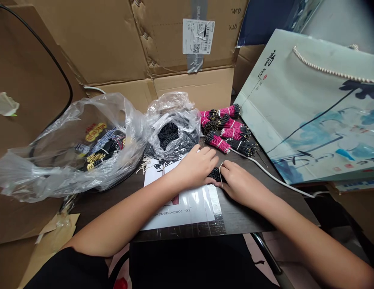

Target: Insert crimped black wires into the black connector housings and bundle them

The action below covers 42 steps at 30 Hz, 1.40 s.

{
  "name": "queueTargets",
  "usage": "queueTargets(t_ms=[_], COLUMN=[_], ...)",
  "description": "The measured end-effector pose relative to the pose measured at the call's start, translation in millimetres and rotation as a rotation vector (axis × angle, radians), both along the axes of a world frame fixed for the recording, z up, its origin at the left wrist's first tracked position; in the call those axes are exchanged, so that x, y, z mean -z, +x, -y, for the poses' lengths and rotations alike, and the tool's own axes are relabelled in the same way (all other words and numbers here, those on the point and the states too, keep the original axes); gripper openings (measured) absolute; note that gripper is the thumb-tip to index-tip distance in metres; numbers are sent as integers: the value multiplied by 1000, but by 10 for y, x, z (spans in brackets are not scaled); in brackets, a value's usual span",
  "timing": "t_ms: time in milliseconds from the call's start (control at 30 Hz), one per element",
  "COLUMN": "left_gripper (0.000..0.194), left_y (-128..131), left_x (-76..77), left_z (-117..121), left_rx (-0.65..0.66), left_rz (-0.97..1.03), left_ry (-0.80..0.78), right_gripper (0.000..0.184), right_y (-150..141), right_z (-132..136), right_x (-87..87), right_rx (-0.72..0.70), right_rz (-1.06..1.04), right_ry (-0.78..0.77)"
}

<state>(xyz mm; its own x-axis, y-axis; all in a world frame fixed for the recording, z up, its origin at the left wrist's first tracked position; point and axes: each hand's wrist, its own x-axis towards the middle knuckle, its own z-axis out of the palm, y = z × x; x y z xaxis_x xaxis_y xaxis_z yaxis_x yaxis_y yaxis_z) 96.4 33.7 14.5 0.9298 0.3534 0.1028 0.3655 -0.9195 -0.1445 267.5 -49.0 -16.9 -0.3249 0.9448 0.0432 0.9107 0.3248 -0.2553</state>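
Low over the desk front, my left hand [201, 165] is closed around one end of a bundle of thin black wires [215, 173]. The other end sits in my right hand [231, 178], whose fingers are closed too. A pale rubber band [221, 175] loops around the bundle at the right fingers. Much of the bundle is hidden by both hands. Just behind them lie several banded bundles of magenta and black wires [217, 142], one mostly black bundle [242, 147] among them. An opened plastic bag of short black tubes [168, 134] stands behind my left hand.
Under my left forearm lies a printed sheet [187, 216]. Loose pale rubber bands [144, 164] sit left of it. A large clear bag [126, 116] holds more wire bundles at left. A white cable [271, 173] crosses the desk beside a paper gift bag [325, 116]. Cardboard [193, 86] walls the back.
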Motion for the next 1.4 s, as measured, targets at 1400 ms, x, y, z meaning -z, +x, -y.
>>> queueTargets(t_ms=[1400], left_gripper=[37], left_y=[-1475], left_x=[75], left_z=[485], left_rx=[-447], left_rz=[894], left_ry=[-383], right_gripper=[18], right_y=[-703], right_z=[-315], right_x=[-216], right_rx=[-300], right_rz=[273], right_ry=[-140])
